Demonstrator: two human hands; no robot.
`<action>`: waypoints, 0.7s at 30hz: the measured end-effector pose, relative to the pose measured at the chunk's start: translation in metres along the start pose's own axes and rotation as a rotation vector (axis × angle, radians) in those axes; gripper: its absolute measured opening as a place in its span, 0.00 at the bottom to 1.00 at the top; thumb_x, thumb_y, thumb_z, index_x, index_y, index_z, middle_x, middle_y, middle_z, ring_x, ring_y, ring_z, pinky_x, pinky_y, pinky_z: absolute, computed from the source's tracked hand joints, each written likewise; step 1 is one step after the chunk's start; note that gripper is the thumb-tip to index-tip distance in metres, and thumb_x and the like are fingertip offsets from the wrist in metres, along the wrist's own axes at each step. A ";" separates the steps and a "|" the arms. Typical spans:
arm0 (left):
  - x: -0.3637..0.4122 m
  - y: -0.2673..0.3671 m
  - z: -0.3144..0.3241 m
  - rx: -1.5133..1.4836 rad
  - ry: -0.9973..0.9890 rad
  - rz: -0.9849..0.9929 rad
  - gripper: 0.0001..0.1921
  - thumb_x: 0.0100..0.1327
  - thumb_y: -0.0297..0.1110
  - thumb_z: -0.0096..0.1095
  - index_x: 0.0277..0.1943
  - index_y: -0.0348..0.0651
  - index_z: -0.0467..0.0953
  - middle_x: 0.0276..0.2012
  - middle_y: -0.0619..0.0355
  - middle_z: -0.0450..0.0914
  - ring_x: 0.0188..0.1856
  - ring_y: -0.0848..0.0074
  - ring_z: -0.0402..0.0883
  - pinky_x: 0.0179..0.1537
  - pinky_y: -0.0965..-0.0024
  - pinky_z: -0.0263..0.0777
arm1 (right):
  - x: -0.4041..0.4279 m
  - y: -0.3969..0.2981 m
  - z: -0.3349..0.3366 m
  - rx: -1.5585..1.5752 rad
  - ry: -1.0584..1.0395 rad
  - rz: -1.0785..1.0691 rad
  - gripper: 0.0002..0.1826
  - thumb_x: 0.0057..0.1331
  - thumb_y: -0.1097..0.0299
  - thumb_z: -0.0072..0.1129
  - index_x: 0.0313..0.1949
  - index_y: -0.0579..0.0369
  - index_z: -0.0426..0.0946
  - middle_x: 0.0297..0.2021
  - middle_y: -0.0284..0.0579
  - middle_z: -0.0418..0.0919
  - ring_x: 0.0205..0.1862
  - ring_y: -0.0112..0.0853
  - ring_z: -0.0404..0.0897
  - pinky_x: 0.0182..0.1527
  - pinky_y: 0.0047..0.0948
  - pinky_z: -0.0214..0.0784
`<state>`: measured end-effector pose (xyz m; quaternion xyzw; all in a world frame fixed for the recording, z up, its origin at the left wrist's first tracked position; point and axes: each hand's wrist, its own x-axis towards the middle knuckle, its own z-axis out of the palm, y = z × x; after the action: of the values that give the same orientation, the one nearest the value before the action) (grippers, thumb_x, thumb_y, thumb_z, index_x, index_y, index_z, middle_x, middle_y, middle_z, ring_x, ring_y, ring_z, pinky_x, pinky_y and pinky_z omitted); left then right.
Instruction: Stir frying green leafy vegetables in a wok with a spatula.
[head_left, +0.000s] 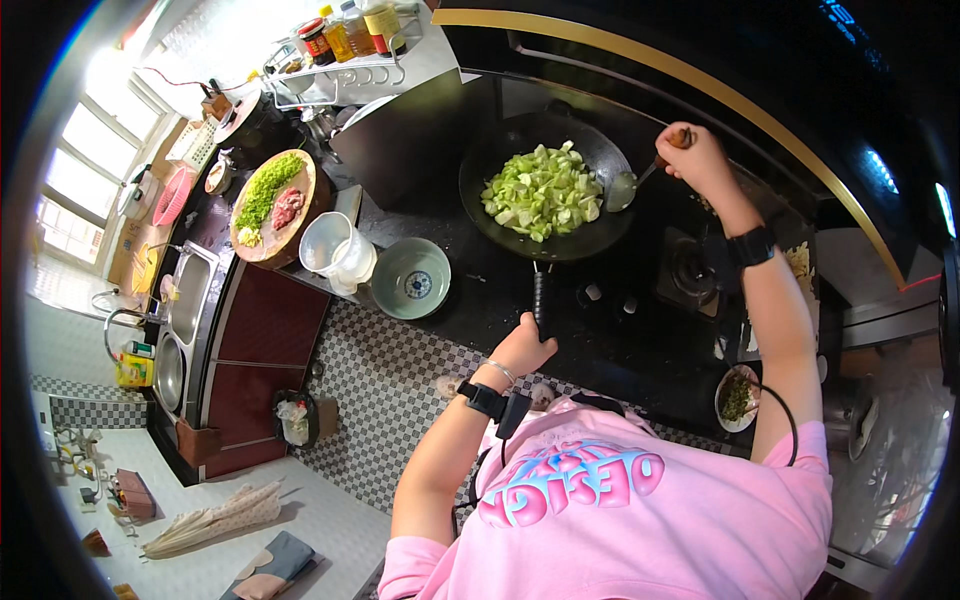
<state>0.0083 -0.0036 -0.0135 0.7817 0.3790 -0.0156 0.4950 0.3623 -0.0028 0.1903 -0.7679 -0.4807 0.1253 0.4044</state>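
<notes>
A dark wok (480, 232) stands on the black hob, filled in its middle with chopped pale-green vegetable pieces (544, 191). My left hand (520, 345) grips the wok's black wrapped handle (540, 296), which points towards me. Up at the right, my right hand (694, 150) is closed around the wooden-ended handle of a metal ladle (622, 190). The ladle's bowl lies over the wok's right side, beside the vegetables. Whether it touches the wok wall I cannot tell.
Left of the wok are a green-grey bowl (394, 296), a translucent plastic tub (326, 247) and a round chopping board (311, 217) bearing chopped greens and raw meat (288, 208). A gold-trimmed range hood (600, 41) overhangs the far side. A second burner (688, 274) and a food bowl (727, 420) are at right.
</notes>
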 end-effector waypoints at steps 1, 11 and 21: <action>0.000 -0.001 0.000 -0.004 0.001 -0.010 0.29 0.64 0.42 0.66 0.55 0.25 0.65 0.36 0.34 0.83 0.40 0.47 0.86 0.42 0.57 0.78 | -0.001 0.020 0.005 0.086 0.054 0.075 0.08 0.65 0.63 0.64 0.33 0.54 0.82 0.23 0.36 0.81 0.22 0.24 0.80 0.28 0.26 0.73; 0.001 0.004 -0.001 0.016 -0.023 -0.002 0.28 0.65 0.43 0.64 0.53 0.26 0.62 0.38 0.31 0.83 0.42 0.44 0.86 0.45 0.54 0.79 | -0.054 0.096 0.119 0.750 0.120 0.125 0.06 0.70 0.69 0.63 0.45 0.53 0.82 0.44 0.35 0.85 0.43 0.25 0.83 0.48 0.25 0.75; 0.000 0.005 -0.003 -0.007 -0.056 -0.046 0.29 0.65 0.43 0.65 0.54 0.25 0.62 0.40 0.30 0.83 0.44 0.43 0.85 0.47 0.53 0.79 | -0.124 -0.005 0.077 -0.087 -0.114 -0.530 0.09 0.62 0.77 0.63 0.43 0.54 0.81 0.52 0.52 0.81 0.50 0.49 0.83 0.50 0.37 0.77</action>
<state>0.0106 -0.0023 -0.0083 0.7702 0.3830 -0.0474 0.5077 0.2514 -0.0668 0.1201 -0.6237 -0.6917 0.0374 0.3621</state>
